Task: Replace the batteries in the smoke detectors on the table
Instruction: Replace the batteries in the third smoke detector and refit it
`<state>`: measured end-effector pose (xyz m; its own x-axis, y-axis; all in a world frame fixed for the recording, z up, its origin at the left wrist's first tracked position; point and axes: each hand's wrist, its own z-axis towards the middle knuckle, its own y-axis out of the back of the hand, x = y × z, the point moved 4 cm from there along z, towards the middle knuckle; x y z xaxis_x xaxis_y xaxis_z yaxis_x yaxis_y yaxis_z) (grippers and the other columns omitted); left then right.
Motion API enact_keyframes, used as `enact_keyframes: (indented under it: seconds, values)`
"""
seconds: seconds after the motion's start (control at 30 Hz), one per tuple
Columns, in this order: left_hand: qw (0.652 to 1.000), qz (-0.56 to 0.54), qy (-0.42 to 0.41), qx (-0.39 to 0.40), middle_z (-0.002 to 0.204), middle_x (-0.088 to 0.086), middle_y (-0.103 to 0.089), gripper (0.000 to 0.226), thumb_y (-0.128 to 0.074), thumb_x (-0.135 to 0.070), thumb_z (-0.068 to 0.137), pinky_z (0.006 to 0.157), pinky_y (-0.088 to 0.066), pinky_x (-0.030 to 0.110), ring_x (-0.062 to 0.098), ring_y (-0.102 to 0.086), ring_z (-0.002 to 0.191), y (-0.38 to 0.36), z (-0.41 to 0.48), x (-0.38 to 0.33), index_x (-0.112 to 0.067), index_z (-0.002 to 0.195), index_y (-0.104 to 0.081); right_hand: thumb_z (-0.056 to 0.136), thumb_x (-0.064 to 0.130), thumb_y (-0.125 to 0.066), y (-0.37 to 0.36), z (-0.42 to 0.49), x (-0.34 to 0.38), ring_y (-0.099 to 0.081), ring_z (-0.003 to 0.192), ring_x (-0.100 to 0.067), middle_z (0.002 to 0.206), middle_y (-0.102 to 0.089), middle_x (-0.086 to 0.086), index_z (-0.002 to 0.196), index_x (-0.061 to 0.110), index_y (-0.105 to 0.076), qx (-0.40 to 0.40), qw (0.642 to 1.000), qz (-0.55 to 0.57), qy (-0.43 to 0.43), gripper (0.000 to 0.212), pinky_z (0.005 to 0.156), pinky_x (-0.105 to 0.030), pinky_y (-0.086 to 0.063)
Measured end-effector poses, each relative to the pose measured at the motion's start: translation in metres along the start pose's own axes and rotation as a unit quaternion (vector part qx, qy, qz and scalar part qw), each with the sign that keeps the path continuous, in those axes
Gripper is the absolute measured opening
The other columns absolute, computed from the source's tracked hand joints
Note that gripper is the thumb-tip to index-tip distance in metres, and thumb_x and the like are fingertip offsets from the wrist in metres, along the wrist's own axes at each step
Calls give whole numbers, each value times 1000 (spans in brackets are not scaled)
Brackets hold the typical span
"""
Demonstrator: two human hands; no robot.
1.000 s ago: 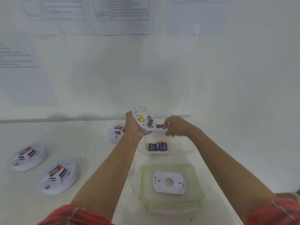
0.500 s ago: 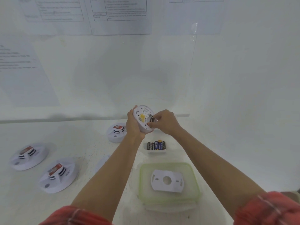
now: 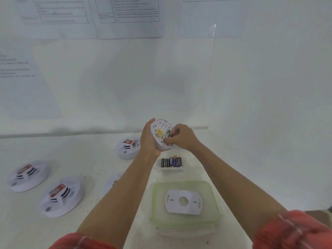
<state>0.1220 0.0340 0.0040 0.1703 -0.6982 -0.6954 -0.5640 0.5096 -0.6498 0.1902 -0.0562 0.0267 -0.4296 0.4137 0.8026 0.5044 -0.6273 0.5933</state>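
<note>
Here, left hand [image 3: 149, 141] cupped the detector [image 3: 160, 131] off the table, back tilted toward the person, prob. so its battery bay faced the right hand [image 3: 182, 139]. Right fingers [image 3: 168, 140] were curled close together, pinching a battery [image 3: 171, 135] in the bay. Spares [image 3: 171, 162] sat in a tub [image 3: 171, 169] at 6 o'clock below; other units [image 3: 128, 148] lay toward 9 o'clock.

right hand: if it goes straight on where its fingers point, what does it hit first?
The open back of the smoke detector: the right hand points left, its fingertips pinching a battery at the compartment. Behind that sits the left hand gripping the detector. Whether the battery already touches is unclear.
</note>
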Motion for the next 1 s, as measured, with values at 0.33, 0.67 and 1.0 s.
enact_keyframes:
  seconds: [0.33, 0.67, 1.0]
  values:
    - [999, 14, -12, 34, 92, 10, -60, 31, -44, -45, 91, 86, -42, 43, 25, -56, 85, -5, 4, 0, -18, 91, -60, 70, 4, -71, 3, -4, 14, -55, 71, -21, 82, -62, -13, 89, 13, -40, -66, 996, 23, 61, 38, 54, -25, -43]
    - [996, -29, -48, 74, 107, 7, -59, 32, -35, -47, 94, 76, -45, 46, 29, -55, 97, 5, 1, -18, -27, 95, -59, 70, -1, -74, 17, -13, -27, -56, 33, -1, 99, -69, -19, 98, -1, -64, 141, 966, -176, -125, 29, 61, -23, -56]
    - [995, -13, -63, 70, 101, 6, -62, 33, -36, -43, 94, 84, -44, 45, 27, -56, 99, 15, -3, -18, -24, 89, -62, 80, 11, -59, -17, -14, -41, -40, 47, -16, 18, -34, 6, 48, 13, -44, 143, 923, -350, -70, 36, 46, -17, -34]
